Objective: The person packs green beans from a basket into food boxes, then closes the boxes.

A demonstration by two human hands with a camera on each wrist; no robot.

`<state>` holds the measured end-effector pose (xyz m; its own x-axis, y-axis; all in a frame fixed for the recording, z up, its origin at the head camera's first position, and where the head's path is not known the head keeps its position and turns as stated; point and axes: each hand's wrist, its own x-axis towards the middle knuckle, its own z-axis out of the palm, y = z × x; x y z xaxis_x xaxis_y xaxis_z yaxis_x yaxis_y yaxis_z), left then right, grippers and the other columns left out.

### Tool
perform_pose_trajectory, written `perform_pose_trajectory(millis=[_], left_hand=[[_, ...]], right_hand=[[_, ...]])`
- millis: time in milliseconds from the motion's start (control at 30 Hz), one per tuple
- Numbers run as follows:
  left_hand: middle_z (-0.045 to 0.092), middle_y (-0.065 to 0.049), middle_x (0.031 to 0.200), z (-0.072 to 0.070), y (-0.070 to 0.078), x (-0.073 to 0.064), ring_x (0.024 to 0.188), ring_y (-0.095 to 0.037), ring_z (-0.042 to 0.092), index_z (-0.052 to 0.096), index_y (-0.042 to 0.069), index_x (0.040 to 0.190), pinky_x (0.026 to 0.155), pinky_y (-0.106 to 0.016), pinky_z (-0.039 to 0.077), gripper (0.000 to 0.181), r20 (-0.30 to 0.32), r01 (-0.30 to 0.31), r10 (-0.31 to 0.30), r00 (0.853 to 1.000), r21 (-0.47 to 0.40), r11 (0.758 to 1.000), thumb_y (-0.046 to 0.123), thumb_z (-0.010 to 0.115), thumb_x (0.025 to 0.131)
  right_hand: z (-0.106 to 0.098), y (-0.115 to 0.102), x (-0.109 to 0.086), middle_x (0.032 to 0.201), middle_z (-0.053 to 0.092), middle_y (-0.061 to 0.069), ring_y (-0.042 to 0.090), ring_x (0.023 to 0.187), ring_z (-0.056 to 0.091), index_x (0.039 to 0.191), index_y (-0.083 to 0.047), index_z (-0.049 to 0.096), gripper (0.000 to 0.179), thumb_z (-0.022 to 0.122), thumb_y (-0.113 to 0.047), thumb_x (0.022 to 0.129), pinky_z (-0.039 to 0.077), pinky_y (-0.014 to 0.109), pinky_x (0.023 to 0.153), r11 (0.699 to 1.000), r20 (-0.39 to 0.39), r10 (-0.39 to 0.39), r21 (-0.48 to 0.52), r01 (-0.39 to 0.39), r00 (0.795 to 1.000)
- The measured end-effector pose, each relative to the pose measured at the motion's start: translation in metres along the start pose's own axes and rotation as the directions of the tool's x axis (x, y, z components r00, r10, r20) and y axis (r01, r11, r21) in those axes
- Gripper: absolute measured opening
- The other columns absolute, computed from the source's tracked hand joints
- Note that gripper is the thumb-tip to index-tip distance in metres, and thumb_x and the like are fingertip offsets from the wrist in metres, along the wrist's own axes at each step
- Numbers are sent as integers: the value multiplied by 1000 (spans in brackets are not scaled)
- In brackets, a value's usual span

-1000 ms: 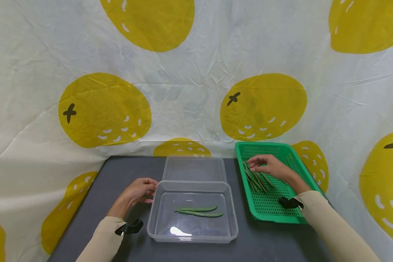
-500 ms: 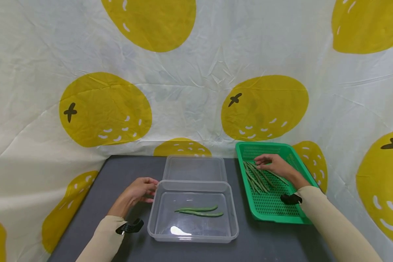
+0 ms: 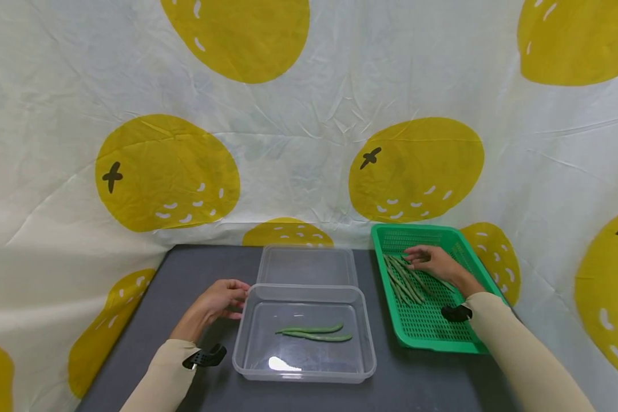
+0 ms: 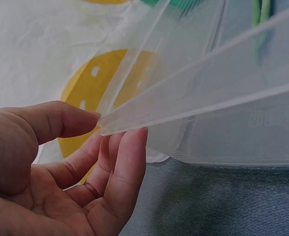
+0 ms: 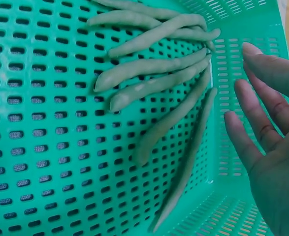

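My left hand (image 3: 218,300) is at the far left corner of a clear plastic container (image 3: 304,376). In the left wrist view, thumb and fingers pinch that corner's rim. Two green beans (image 3: 314,330) lie side by side on the container's floor. Over a green plastic basket (image 3: 432,326) on the right is my right hand (image 3: 435,262), its fingers loosely bent and holding nothing. Several more beans (image 5: 151,73) are fanned out on the basket's perforated floor, just beside those fingers and apart from them in the right wrist view.
A clear lid (image 3: 306,266) lies flat behind the container. The dark table (image 3: 201,260) ends at a white curtain (image 3: 288,171) with yellow fruit prints, which rises along the back and sides.
My right hand has shifted a little to the right inside the basket, uncovering more of the beans. The left hand and the two beans in the container stay in place.
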<state>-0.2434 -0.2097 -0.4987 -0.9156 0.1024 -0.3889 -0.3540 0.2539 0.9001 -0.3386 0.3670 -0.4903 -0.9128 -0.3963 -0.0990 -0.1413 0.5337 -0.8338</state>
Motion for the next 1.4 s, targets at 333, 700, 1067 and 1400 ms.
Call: perform_pose_trajectory(millis=[333,700,1067,1400], left_hand=[[69,-16,102,2,-8,1,80,-22,66,63,-5,119,67,-40,61,27,-14,-14,15,1000,11,1000,11,62,98],[68,-19,104,2,-9,1,79,-22,66,62,-7,120,67,-40,61,29,11,-23,23,1000,6,1000,10,62,97],[68,-20,105,1,-9,2,80,-22,66,63,-6,119,68,-41,61,27,-2,-31,31,1000,16,999,10,61,98],[69,-18,102,2,-10,2,78,-20,66,60,-7,121,66,-41,60,28,15,-39,39,999,-6,999,9,61,98]], right_hand=[[4,19,-6,149,44,32,54,136,40,147,6,45,56,66,-1,96,46,60,102,983,-28,10,-185,-15,1000],[-1,35,-14,151,37,38,57,136,37,150,12,35,63,64,0,96,42,64,104,984,-9,53,-170,-54,999],[-1,39,-12,138,44,45,55,119,52,143,21,36,51,52,16,96,57,46,91,997,-12,72,-37,-73,997],[0,39,-13,112,63,28,36,101,63,131,17,54,38,61,8,95,55,47,83,957,-36,168,-235,-171,985]])
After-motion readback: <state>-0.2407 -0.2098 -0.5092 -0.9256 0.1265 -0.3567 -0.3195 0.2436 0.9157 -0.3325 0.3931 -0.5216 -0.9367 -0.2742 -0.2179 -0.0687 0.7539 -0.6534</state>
